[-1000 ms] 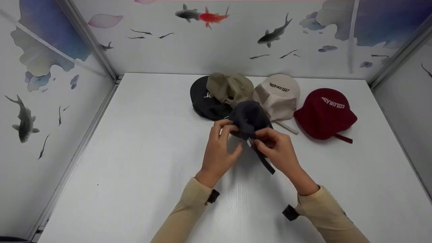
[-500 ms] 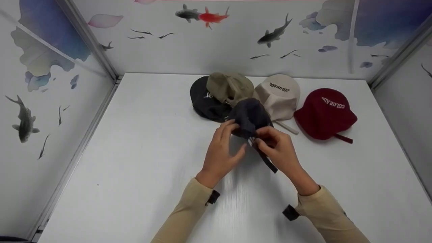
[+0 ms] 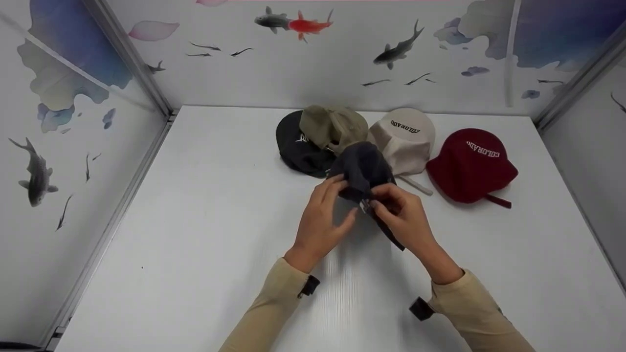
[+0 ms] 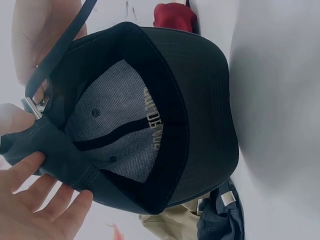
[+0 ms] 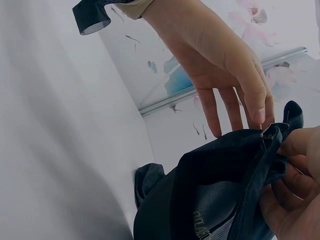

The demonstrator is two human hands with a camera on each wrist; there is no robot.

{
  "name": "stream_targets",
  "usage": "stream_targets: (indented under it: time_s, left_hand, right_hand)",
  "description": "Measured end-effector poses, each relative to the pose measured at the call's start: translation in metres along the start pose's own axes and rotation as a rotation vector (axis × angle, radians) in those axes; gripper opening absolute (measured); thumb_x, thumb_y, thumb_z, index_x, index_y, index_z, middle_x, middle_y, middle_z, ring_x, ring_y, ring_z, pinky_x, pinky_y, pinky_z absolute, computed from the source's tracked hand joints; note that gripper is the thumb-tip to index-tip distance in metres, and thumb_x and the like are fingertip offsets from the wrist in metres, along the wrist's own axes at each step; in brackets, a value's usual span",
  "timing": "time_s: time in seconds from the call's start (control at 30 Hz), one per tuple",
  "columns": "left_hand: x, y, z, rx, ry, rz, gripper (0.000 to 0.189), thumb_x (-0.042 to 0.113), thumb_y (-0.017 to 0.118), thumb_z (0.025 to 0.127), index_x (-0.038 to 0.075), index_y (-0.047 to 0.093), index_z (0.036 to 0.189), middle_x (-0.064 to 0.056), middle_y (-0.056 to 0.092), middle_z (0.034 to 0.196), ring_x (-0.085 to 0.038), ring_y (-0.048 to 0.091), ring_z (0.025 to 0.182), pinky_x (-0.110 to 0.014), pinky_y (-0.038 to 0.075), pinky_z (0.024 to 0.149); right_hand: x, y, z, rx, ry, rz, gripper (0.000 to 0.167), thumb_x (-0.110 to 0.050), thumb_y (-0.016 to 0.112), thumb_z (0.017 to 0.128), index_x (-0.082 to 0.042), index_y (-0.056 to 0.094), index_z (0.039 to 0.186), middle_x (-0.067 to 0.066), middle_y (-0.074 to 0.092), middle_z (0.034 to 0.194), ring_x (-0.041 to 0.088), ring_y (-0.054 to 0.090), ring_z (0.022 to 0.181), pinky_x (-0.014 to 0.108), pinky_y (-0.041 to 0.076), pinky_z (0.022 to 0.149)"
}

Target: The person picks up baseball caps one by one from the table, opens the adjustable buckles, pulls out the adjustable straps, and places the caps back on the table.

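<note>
A navy baseball cap (image 3: 364, 164) is held up between the hands, its opening turned toward the wearer. In the left wrist view its mesh-lined inside (image 4: 110, 95) and brim (image 4: 207, 110) show. The right hand (image 3: 411, 217) pinches the back strap beside the metal buckle (image 4: 31, 107); the loose strap end (image 3: 391, 237) hangs below. The left hand (image 3: 318, 225) rests its extended fingers on the cap's back edge, with the thumb close to the buckle. Whether that thumb touches the buckle is hard to tell. Part of the strap lies hidden behind the right fingers.
Behind the navy cap lie a black cap (image 3: 298, 149), an olive cap (image 3: 337, 127) partly on top of it, and a beige cap (image 3: 406, 139). A dark red cap (image 3: 472, 166) lies to the right. Printed panels (image 3: 342, 73) wall in the white table (image 3: 195, 220).
The navy cap has turned slightly, and its hanging strap end has shifted a little right. The left thumb has come closer to the buckle. The right hand keeps its pinch.
</note>
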State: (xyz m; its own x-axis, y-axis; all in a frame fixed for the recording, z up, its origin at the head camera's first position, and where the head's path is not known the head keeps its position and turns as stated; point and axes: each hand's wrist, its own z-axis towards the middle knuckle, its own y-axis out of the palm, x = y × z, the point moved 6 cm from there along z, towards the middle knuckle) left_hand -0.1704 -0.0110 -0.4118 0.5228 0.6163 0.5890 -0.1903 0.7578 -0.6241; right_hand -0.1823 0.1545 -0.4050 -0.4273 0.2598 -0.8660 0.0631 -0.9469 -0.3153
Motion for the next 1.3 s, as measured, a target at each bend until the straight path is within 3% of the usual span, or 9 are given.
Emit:
stream_targets:
  time_s: [0.3, 0.77, 1.3]
  left_hand:
    - [-0.0013, 0.0015, 0.0008, -0.013, -0.024, 0.012, 0.044, 0.023, 0.069, 0.094, 0.004, 0.057, 0.132, -0.012, 0.054, 0.142, -0.024, 0.050, 0.134, -0.035, 0.046, 0.110]
    - [0.0020, -0.0013, 0.0036, 0.036, 0.016, 0.060, 0.047, 0.013, 0.080, 0.085, 0.004, 0.059, 0.126, -0.011, 0.058, 0.133, -0.023, 0.055, 0.126, -0.031, 0.050, 0.104]
    - [0.0022, -0.0033, 0.0035, 0.056, 0.014, 0.147, 0.048, 0.017, 0.082, 0.083, 0.002, 0.060, 0.122, -0.012, 0.064, 0.121, -0.024, 0.063, 0.114, -0.035, 0.053, 0.098]
  right_hand:
    - [0.0004, 0.0011, -0.0002, -0.013, -0.015, 0.001, 0.012, 0.008, 0.062, 0.093, 0.004, 0.068, 0.103, 0.018, 0.070, 0.094, 0.001, 0.065, 0.080, 0.014, 0.053, 0.068]
    - [0.0003, 0.0026, -0.0006, -0.027, -0.019, 0.039, 0.013, 0.009, 0.060, 0.093, 0.007, 0.067, 0.104, 0.020, 0.069, 0.096, 0.001, 0.066, 0.084, 0.014, 0.055, 0.072]
    - [0.0008, 0.0024, -0.0010, -0.019, -0.033, 0.050, 0.012, 0.010, 0.062, 0.092, 0.007, 0.067, 0.102, 0.019, 0.070, 0.094, 0.002, 0.066, 0.083, 0.015, 0.055, 0.070]
